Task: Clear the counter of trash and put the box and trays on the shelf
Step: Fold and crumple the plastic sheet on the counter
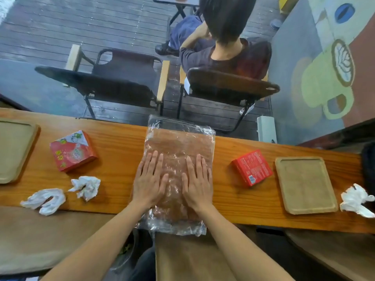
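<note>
A clear plastic bag [178, 142] lies flat across the middle of the wooden counter [121, 147], its near end hanging over the front edge. My left hand [150, 179] and my right hand [196, 179] rest palm down on it side by side, fingers spread, gripping nothing. A red tissue box [73, 152] stands to the left, a smaller red box [252, 168] to the right. Two crumpled white tissues [86, 186] [45, 200] lie at the front left, a third tissue [356, 200] at the far right. One wooden tray [306, 184] sits right, another tray [14, 149] at the left edge.
Behind the counter is glass; beyond it stand two dark folding chairs [113, 82], and a person [227, 49] sits in the right one with their back to me. A painted wall [324, 67] rises at the right. Brown surfaces lie below the counter's front edge.
</note>
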